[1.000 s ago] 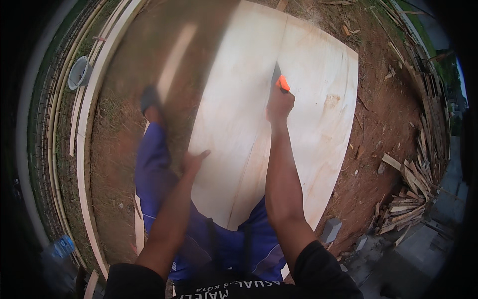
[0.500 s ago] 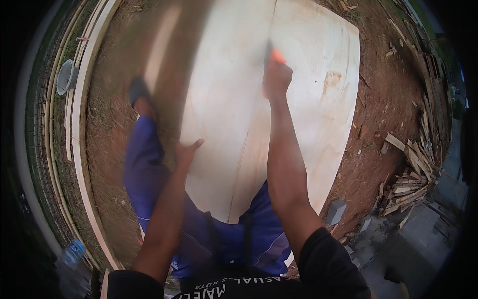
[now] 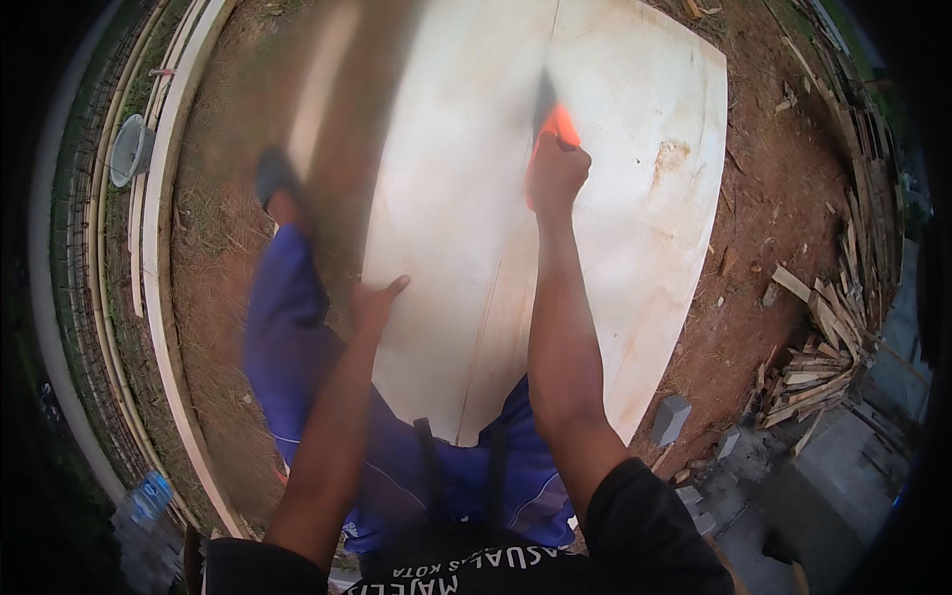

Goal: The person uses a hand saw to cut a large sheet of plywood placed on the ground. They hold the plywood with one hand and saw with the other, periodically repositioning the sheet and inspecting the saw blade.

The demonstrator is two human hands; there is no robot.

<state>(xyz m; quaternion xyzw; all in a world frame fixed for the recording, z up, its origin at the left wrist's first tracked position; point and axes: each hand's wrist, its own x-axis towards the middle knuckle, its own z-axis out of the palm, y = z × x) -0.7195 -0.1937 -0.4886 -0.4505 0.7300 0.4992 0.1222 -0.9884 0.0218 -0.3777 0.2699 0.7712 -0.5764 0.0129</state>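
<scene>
A large pale plywood sheet [image 3: 635,248] stretches out in front of me, with a thin dark line running along its length. My right hand [image 3: 558,174] is wrapped round the orange handle of a handsaw [image 3: 562,123], over the middle of the sheet. The saw's dark blade points away from me along the line and is smeared by motion. At the sheet's left edge my left hand [image 3: 375,300] grips the plywood, thumb on top and fingers hidden beneath. My legs in blue trousers are spread on either side of the near end.
A long timber beam [image 3: 156,248] runs down the left, with a grey bucket [image 3: 129,151] beyond it. A plastic bottle [image 3: 151,496] lies lower left. On the right are scrap wood [image 3: 818,367], stacked planks [image 3: 873,188] and a grey block [image 3: 671,419] on reddish soil.
My right hand and the handsaw have come slightly nearer to me along the line, and more of the blade shows. My left hand keeps its hold on the edge.
</scene>
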